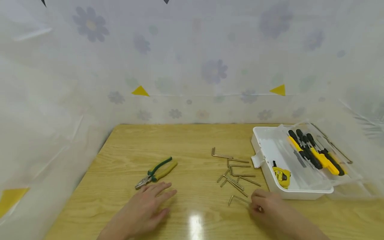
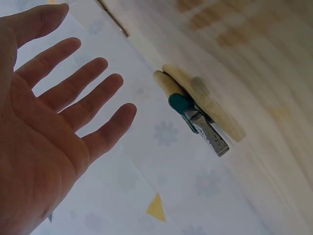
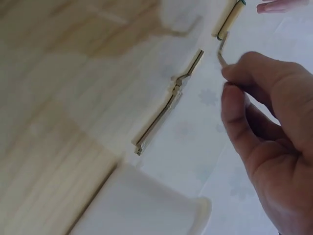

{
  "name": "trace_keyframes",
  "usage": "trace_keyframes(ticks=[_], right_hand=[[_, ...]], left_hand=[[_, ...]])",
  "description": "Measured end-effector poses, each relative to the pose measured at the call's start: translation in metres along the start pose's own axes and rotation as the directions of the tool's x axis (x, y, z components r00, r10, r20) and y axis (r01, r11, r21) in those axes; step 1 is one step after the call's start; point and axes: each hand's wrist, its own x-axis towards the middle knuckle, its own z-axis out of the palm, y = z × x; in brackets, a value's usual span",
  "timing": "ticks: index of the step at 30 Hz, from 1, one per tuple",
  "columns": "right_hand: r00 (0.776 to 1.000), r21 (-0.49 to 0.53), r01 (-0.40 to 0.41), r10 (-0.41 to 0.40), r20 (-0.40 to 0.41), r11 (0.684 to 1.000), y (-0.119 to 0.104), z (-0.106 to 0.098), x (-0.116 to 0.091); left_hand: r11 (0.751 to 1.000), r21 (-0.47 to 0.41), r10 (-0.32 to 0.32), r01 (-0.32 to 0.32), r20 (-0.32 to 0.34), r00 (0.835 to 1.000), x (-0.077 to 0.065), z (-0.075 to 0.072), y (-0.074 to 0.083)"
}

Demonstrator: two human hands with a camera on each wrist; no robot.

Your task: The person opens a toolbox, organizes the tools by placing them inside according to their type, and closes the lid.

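My right hand [image 1: 269, 206] pinches one end of an L-shaped hex key [image 1: 241, 199] between thumb and fingers, just above or on the table's front right part. In the right wrist view the hex key [image 3: 222, 58] pokes out past the fingertips, its bent end away from the hand. Several more brass-coloured hex keys [image 1: 244, 175] lie loosely heaped beyond that hand. My left hand [image 1: 142, 210] holds nothing; its fingers are spread, palm down, over the table. Just past its fingertips lie pliers [image 1: 165, 172] with green-and-yellow handles, also seen as pliers [image 2: 208, 132] in the left wrist view.
A white toolbox [image 1: 303, 192] stands at the right with its clear lid [image 1: 348, 186] open. Inside it is a yellow tape measure [image 1: 282, 176]. Several black-and-yellow screwdrivers [image 1: 322, 160] lie on the lid side. A flowered curtain [image 1: 192, 66] surrounds the wooden table [image 1: 192, 136].
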Motion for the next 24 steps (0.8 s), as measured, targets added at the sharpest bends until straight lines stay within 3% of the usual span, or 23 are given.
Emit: trace_keyframes(ticks=[2, 4, 5, 7, 10, 13, 15, 21, 24], right_hand=[[0.976, -0.024, 0.119, -0.122, -0.182, 0.993, 0.006, 0.003, 0.002], [0.910, -0.107, 0.191, -0.217, -0.353, 0.976, 0.012, 0.003, 0.004], [0.873, -0.154, 0.201, -0.248, -0.419, 0.967, 0.015, 0.001, 0.005], [0.832, -0.215, 0.167, -0.255, -0.493, 0.962, 0.019, -0.006, 0.006], [0.810, -0.286, 0.063, -0.216, -0.546, 0.956, 0.025, -0.022, 0.002], [0.801, -0.321, -0.039, -0.162, -0.576, 0.946, 0.029, -0.037, -0.005], [0.788, -0.328, -0.097, -0.129, -0.602, 0.939, 0.032, -0.047, -0.010], [0.763, -0.338, -0.281, -0.005, -0.646, 0.898, 0.043, -0.081, -0.027], [0.726, -0.317, -0.348, 0.040, -0.686, 0.882, 0.051, -0.092, -0.037]], left_hand=[[1.000, -0.015, 0.000, 0.000, 0.016, 1.000, 0.001, 0.001, 0.000], [1.000, -0.031, 0.000, 0.002, 0.036, 0.999, 0.004, 0.001, 0.000], [0.999, -0.036, 0.003, -0.002, 0.046, 0.999, 0.005, 0.001, 0.001], [0.998, -0.055, 0.008, -0.004, 0.077, 0.997, 0.009, 0.001, 0.003], [0.995, -0.097, 0.013, 0.001, 0.142, 0.990, 0.014, 0.001, 0.008], [0.992, -0.128, 0.022, 0.005, 0.205, 0.979, 0.018, 0.001, 0.013], [0.990, -0.138, 0.038, -0.008, 0.217, 0.975, 0.020, 0.001, 0.017], [0.991, -0.108, 0.094, -0.078, 0.150, 0.984, 0.023, 0.004, 0.026], [0.992, -0.076, 0.113, -0.105, 0.119, 0.986, 0.023, 0.005, 0.029]])
